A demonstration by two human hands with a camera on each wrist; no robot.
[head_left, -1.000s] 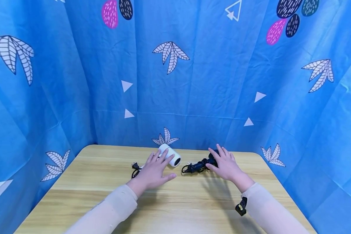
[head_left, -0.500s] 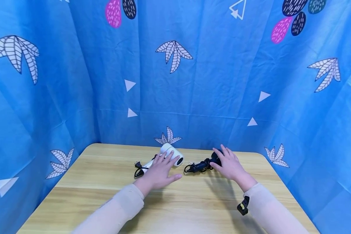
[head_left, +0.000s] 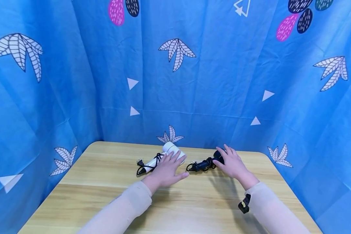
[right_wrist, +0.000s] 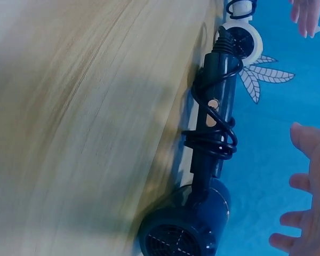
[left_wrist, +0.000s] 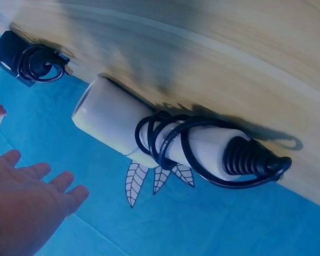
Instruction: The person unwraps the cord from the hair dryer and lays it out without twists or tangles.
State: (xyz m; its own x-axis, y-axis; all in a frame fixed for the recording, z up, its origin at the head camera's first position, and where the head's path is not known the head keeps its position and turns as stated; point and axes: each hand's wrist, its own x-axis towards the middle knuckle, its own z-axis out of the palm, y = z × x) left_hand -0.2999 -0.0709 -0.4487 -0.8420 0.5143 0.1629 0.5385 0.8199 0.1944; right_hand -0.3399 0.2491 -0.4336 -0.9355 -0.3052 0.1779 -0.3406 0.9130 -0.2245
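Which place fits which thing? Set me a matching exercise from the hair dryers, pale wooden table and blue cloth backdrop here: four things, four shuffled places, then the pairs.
Things
1. White, round-barrelled hair dryer
2. Black, round-barrelled hair dryer
3. Pale wooden table
4. Blue cloth backdrop printed with leaves and triangles

Places
A. On the right of the pair in the head view
B. Hanging upright beyond the tabletop's far edge
C. On the left of the pair in the head view
D. Underneath both dryers

Right pairs: 1-C, 2-A, 3-D, 4-B
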